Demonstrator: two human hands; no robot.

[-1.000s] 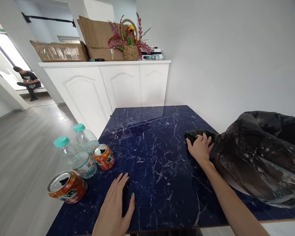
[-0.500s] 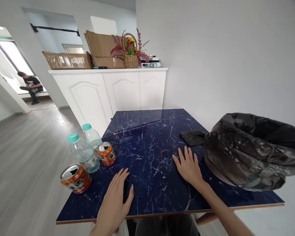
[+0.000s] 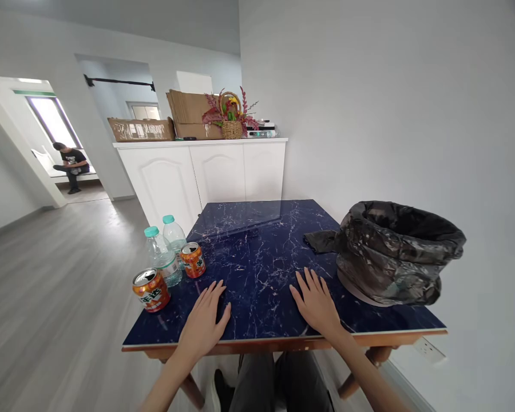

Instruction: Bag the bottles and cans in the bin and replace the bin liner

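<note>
My left hand lies flat and open on the dark blue marble table, near its front edge. My right hand also rests flat with fingers spread, a little left of a bin lined with a black plastic bag. Neither hand holds anything. Left of my left hand stand two orange drink cans, one nearer and one farther, with two clear water bottles with teal caps between and behind them.
A white cabinet stands against the wall beyond the table, carrying cardboard boxes and a flower basket. A white wall runs along the right. Grey wood floor spreads to the left, where a person sits in a far doorway.
My right hand left the black bag and came back to lie flat on the table. The view has pulled back and risen, showing the table's front edge and my legs.
</note>
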